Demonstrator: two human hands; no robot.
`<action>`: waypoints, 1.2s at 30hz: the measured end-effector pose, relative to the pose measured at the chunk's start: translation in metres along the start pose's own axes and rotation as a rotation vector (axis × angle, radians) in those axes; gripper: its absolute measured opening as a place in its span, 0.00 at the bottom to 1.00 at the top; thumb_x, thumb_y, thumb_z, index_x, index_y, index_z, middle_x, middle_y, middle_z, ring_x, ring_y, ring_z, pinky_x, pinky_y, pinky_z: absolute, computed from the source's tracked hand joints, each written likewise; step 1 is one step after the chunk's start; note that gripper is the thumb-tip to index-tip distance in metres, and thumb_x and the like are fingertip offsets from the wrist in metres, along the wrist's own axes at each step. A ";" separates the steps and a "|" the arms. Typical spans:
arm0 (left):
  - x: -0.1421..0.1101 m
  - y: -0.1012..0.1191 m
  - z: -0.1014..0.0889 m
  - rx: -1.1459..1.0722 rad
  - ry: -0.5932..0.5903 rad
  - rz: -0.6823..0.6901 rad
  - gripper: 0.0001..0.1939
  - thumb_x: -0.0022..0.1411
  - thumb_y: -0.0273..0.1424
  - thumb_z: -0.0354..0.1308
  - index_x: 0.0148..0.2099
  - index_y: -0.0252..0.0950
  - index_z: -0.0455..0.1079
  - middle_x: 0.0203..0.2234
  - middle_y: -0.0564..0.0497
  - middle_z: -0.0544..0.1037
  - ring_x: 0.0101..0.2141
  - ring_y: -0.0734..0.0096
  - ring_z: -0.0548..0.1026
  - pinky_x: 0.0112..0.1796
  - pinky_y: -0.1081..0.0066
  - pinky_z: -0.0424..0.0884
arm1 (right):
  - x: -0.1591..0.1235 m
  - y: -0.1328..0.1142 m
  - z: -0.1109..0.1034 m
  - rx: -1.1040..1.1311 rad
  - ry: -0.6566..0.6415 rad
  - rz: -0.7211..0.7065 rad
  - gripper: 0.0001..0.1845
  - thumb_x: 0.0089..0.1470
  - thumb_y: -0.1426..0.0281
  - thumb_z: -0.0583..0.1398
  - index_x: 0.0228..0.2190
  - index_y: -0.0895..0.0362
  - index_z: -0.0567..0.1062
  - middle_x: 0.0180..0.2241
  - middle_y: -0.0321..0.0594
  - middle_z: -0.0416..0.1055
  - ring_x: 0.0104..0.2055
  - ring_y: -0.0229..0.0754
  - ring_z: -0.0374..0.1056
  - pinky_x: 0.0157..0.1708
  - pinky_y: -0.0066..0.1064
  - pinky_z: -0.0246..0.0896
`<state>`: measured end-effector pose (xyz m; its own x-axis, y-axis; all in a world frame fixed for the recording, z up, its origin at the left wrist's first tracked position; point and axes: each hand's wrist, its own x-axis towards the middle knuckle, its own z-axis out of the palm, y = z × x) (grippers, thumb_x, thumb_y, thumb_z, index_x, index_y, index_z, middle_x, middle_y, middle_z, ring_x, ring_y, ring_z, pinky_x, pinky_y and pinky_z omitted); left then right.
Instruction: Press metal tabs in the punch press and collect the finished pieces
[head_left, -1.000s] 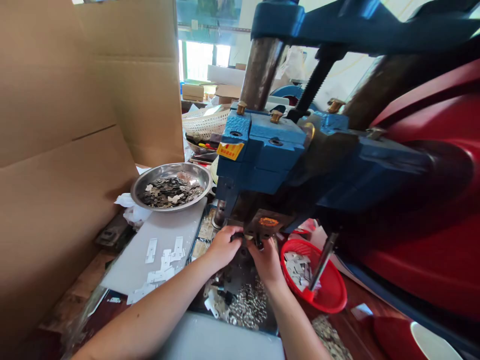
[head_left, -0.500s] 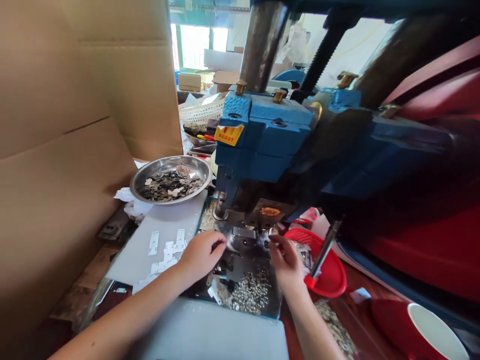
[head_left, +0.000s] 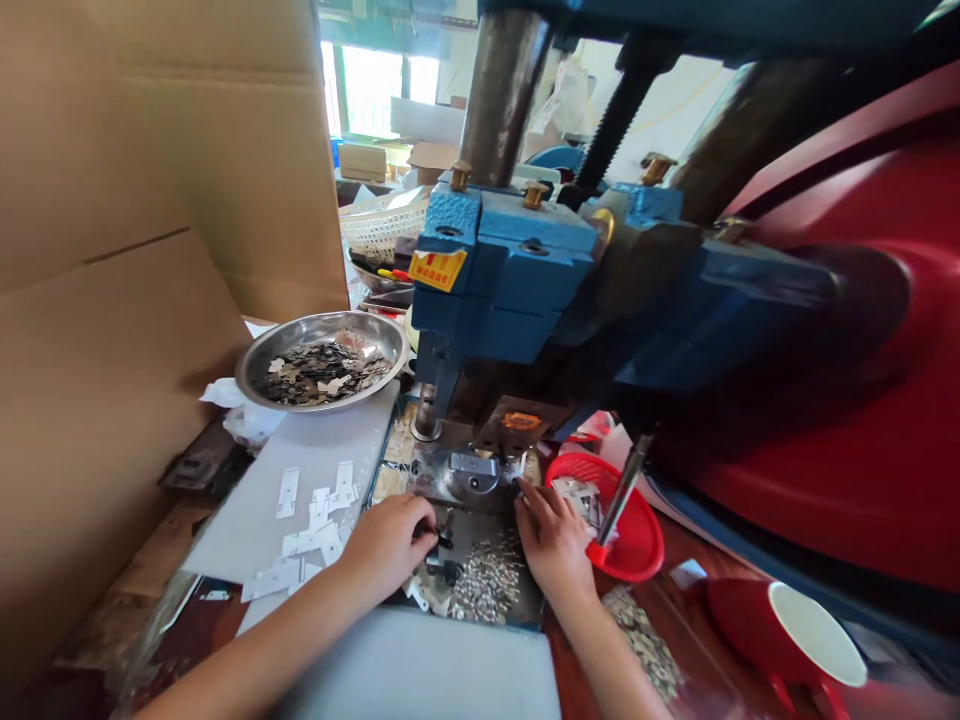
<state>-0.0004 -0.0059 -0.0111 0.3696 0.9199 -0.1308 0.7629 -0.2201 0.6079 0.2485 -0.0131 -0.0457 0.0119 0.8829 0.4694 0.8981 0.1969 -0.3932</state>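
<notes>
A blue punch press [head_left: 502, 275] stands over a metal die bed [head_left: 471, 472]. My left hand [head_left: 388, 546] rests at the bed's front left, fingers curled in a pinch on something small I cannot make out. My right hand [head_left: 553, 538] lies at the bed's front right, fingers bent over the plate beside a pile of small silvery pieces [head_left: 484, 580]; what it holds, if anything, is hidden. Several flat white metal parts [head_left: 311, 535] lie on a grey board [head_left: 330, 440] left of my left hand.
A steel bowl [head_left: 262, 350] of dark metal scraps sits at back left. A red basket [head_left: 637, 545] with parts stands right of the press, a red cup [head_left: 795, 625] further right. Cardboard walls [head_left: 135, 250] close the left side. A large red flywheel [head_left: 862, 330] fills the right.
Both hands have drawn back from under the press ram toward me, down to the front of the die bed. The view has shifted slightly left.
</notes>
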 end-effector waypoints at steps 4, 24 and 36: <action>-0.001 -0.002 0.003 -0.049 0.031 -0.044 0.04 0.55 0.32 0.57 0.34 0.41 0.72 0.31 0.53 0.77 0.35 0.64 0.72 0.37 0.67 0.64 | -0.004 -0.002 -0.001 -0.174 -0.008 -0.075 0.14 0.57 0.64 0.53 0.41 0.52 0.76 0.35 0.41 0.72 0.38 0.45 0.65 0.39 0.39 0.60; -0.004 0.000 0.003 -0.397 0.132 0.039 0.09 0.61 0.32 0.50 0.38 0.40 0.72 0.34 0.50 0.77 0.37 0.64 0.73 0.40 0.67 0.68 | 0.050 -0.052 0.010 0.005 0.036 -0.060 0.10 0.56 0.67 0.55 0.29 0.56 0.74 0.32 0.42 0.70 0.38 0.45 0.62 0.40 0.37 0.58; 0.031 0.011 -0.029 -0.390 0.307 0.082 0.09 0.61 0.32 0.51 0.38 0.39 0.73 0.36 0.51 0.77 0.39 0.66 0.73 0.42 0.66 0.68 | 0.039 -0.066 -0.011 -0.204 -0.024 -0.227 0.13 0.56 0.60 0.56 0.41 0.48 0.76 0.37 0.40 0.72 0.49 0.50 0.61 0.57 0.51 0.45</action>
<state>0.0043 0.0290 0.0144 0.2019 0.9707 0.1301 0.4609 -0.2114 0.8619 0.1942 0.0037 0.0076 -0.2076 0.8362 0.5076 0.9464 0.3029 -0.1119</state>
